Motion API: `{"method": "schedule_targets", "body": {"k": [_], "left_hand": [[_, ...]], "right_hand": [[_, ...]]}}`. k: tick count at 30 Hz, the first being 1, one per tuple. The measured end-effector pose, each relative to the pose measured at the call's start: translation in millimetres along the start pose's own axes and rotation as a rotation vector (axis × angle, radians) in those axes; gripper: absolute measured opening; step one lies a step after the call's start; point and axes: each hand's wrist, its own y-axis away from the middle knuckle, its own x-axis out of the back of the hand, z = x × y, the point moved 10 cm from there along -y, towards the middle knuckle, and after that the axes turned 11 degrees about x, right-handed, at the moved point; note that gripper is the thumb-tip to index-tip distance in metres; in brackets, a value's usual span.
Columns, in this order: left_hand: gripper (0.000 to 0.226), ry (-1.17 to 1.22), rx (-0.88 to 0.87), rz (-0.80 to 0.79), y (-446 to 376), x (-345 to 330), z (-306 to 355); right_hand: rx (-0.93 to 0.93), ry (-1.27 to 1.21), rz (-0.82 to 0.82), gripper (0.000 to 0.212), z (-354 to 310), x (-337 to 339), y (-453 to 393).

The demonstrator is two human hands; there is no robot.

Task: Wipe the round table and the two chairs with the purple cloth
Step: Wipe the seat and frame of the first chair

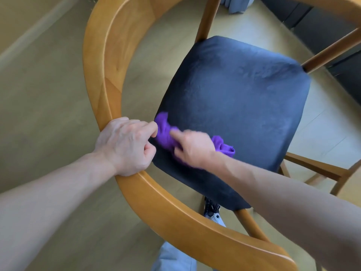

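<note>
The curved honey-coloured wooden chair frame (109, 79) has a smooth, lightly glossy varnish with visible grain and joints. The dark navy upholstered seat cushion (238, 98) looks like matt fabric with a faint mottled texture and a soft sheen. The crumpled bright purple cloth (166, 133) looks soft and fuzzy, like microfibre. The pale yellowish wood-look floor (48, 114) is smooth and matt.

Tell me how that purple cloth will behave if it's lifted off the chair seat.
The purple cloth is bunched in soft folds under the right hand, so it will probably hang limp rather than hold a shape. It looks small and thin, so likely light. On the dark seat its fuzzy surface probably drags rather than slides freely.
</note>
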Motion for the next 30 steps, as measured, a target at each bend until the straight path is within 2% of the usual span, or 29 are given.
{"method": "schedule_targets", "body": {"k": [2,4,5,7,10,12,13,14,15,18,20,22,23,25,28,29,30], "left_hand": [[0.021,-0.007,0.001,-0.015,-0.3,0.3,1.4],[0.020,-0.013,0.001,-0.026,0.0,0.7,1.6],[0.020,-0.018,0.000,-0.026,-0.1,0.7,1.3],[0.019,-0.018,-0.001,-0.027,-1.0,0.1,0.7],[0.018,-0.012,-0.009,-0.030,-1.1,-1.4,0.4],[0.018,-0.013,-0.014,-0.023,-0.9,-1.4,0.8],[0.018,-0.015,-0.014,-0.027,-0.6,-1.9,1.0],[0.018,-0.019,-0.011,-0.035,0.0,-2.4,1.1],[0.018,-0.022,-0.007,-0.044,0.3,-2.4,0.8],[0.019,-0.040,-0.010,-0.078,0.4,-3.1,2.7],[0.020,-0.064,-0.022,-0.105,-0.1,-4.6,5.0],[0.021,-0.084,-0.035,-0.126,0.3,-6.7,7.0],[0.021,-0.089,-0.036,-0.134,0.5,-7.3,7.0],[0.020,-0.097,-0.038,-0.145,0.7,-8.8,6.5],[0.017,-0.099,-0.045,-0.134,1.9,-7.7,5.0],[0.016,-0.101,-0.050,-0.130,2.1,-7.2,5.8],[0.016,-0.108,-0.054,-0.130,2.1,-6.7,6.9]], "right_hand": [[0.239,0.039,-0.252,0.031,-23.4,-25.7,28.5],[0.270,0.060,-0.335,0.037,-8.5,-21.3,36.1],[0.204,0.065,-0.270,0.038,12.4,-7.4,30.6],[-0.052,0.071,0.031,0.039,75.2,39.9,22.4],[-0.619,-0.008,0.521,0.040,172.7,101.7,65.3],[-0.892,-0.110,0.646,0.038,191.1,98.7,88.8],[-0.904,-0.091,0.639,0.035,180.7,93.5,87.7],[-0.829,-0.044,0.593,0.032,161.3,87.0,80.6],[-0.677,-0.002,0.506,0.028,135.1,75.5,68.4],[-0.133,0.047,0.013,0.023,42.9,12.8,49.9],[0.126,0.090,-0.290,0.028,10.5,-22.1,60.6],[0.202,0.107,-0.343,0.031,15.5,-13.0,55.4],[0.178,0.118,-0.272,0.031,29.5,3.0,45.8],[-0.052,0.126,0.023,0.034,88.7,57.6,32.5],[-0.729,-0.018,0.500,0.037,211.3,133.1,77.9],[-0.935,-0.124,0.607,0.035,238.4,137.8,96.8],[-1.065,-0.200,0.672,0.030,249.9,136.3,104.8]]}}
